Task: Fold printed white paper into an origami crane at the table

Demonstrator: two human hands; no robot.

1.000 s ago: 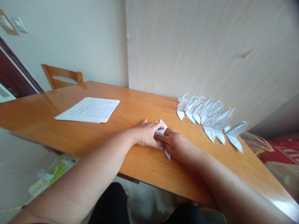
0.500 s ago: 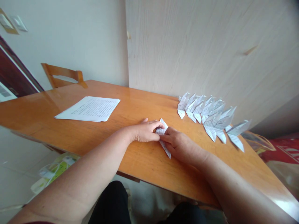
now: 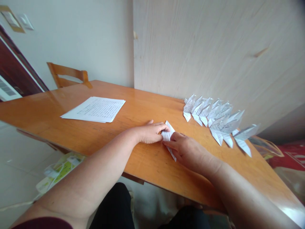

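A small folded piece of printed paper (image 3: 167, 136) lies on the wooden table between my hands, its pointed ends showing above and below my fingers. My left hand (image 3: 152, 132) rests at its left edge, with the index finger bent over the upper part and the thumb near the middle. My right hand (image 3: 184, 148) lies over the paper's right side, fingers pressing on its surface. Both hands hold the paper down against the table.
A stack of printed sheets (image 3: 95, 109) lies left on the table (image 3: 143, 162). Several folded paper pieces (image 3: 221, 125) stand in rows at the right. A wooden chair (image 3: 69, 72) is behind the table's far left, and a red bag (image 3: 290, 157) beyond its right edge.
The view has shifted slightly, so the scene sits a little further right. My right fingers have moved slightly on the folded paper; both hands remain on it.
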